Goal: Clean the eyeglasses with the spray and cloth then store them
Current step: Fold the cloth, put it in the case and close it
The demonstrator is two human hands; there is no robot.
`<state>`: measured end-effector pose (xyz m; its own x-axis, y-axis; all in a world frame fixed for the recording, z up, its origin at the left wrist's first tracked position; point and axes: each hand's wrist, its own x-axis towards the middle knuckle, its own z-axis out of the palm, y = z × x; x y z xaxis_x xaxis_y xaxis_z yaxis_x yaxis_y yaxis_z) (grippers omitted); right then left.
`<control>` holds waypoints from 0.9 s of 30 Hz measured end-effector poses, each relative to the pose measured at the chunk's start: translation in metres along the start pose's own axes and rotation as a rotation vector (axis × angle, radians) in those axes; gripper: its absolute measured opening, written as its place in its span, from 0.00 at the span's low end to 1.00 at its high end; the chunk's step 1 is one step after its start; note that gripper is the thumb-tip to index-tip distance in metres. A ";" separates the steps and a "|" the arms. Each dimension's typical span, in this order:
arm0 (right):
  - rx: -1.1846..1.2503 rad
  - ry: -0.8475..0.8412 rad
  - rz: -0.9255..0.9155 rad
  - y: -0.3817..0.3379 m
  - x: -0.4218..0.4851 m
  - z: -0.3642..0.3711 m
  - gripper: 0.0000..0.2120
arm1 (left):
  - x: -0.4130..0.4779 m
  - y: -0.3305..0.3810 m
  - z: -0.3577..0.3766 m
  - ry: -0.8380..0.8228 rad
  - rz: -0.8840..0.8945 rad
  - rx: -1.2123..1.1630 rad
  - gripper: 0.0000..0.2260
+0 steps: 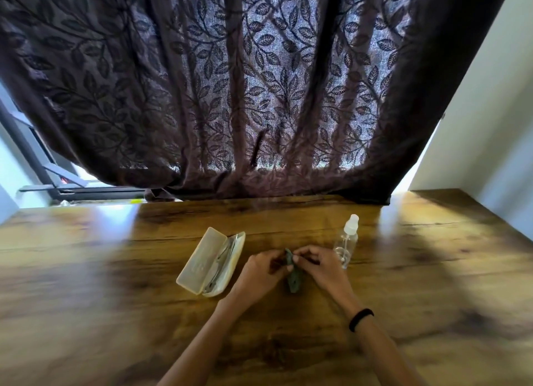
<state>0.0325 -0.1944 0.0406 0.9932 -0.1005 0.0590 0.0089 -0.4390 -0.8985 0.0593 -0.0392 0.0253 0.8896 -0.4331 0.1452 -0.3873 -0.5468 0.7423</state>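
Observation:
An open cream glasses case (196, 263) lies on the wooden table (115, 270), left of my hands. Thin metal eyeglasses (222, 258) rest folded inside its lower half. A small grey-green cloth (293, 281) hangs between my hands, its lower end touching the table. My left hand (259, 271) and my right hand (321, 266) both pinch the cloth's top edge, fingertips nearly meeting. A clear spray bottle (347, 240) with a white cap stands upright just behind and to the right of my right hand.
A dark leaf-patterned curtain (259, 97) hangs over the table's far edge. A white wall (490, 126) runs along the right side. A black band circles my right wrist (361, 319).

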 end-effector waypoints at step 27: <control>0.520 -0.090 0.045 -0.042 0.001 -0.002 0.09 | -0.003 0.028 -0.033 0.237 0.025 -0.337 0.14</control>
<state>0.0328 -0.1779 0.0791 0.9998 -0.0218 -0.0013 0.0002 0.0672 -0.9977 0.0539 -0.0294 0.0676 0.9274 -0.2444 0.2832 -0.3435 -0.2562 0.9036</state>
